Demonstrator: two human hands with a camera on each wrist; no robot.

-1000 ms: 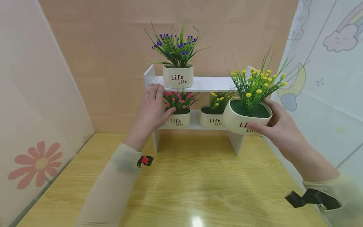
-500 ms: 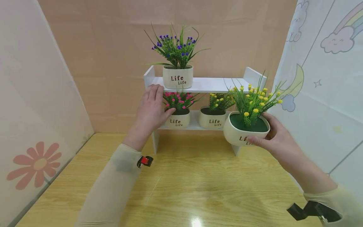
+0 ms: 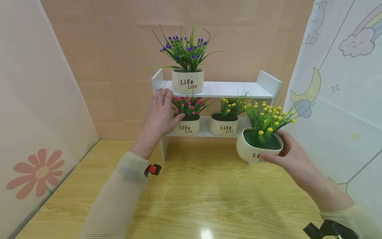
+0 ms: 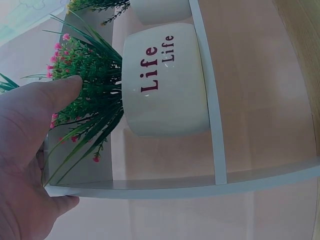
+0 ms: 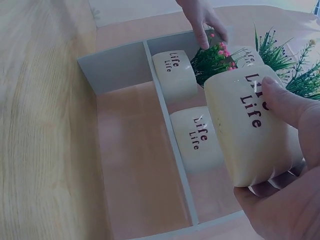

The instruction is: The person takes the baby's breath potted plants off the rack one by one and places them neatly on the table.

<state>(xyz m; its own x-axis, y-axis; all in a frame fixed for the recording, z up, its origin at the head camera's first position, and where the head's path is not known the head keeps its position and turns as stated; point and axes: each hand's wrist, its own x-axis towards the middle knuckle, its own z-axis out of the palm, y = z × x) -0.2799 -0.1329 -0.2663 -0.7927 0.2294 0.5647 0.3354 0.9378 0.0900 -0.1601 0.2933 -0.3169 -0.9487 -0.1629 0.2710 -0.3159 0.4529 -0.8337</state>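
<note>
My right hand [image 3: 287, 154] grips a cream pot of yellow flowers [image 3: 259, 144], thumb across its "Life" lettering and fingers round its far side. The pot is in front of the lower right end of a white two-tier shelf [image 3: 229, 89]; the right wrist view shows its side and base off the boards. My left hand [image 3: 159, 114] holds the shelf's left end at the upper board, thumb in front and a fingertip outside the side panel in the left wrist view. Beside that thumb, a pot of pink flowers [image 3: 187, 126] stands on the lower board.
Another yellow-flowered pot [image 3: 223, 126] stands on the lower board, right of the pink one. A pot of purple flowers [image 3: 187, 81] is on the upper board's left part. The shelf stands on a wooden table [image 3: 191, 192], with fabric walls behind and at both sides.
My right hand has lowered the held pot from near upper-board height to below the lower board's front edge, uncovering the shelf's right side panel. My left hand has stayed in place.
</note>
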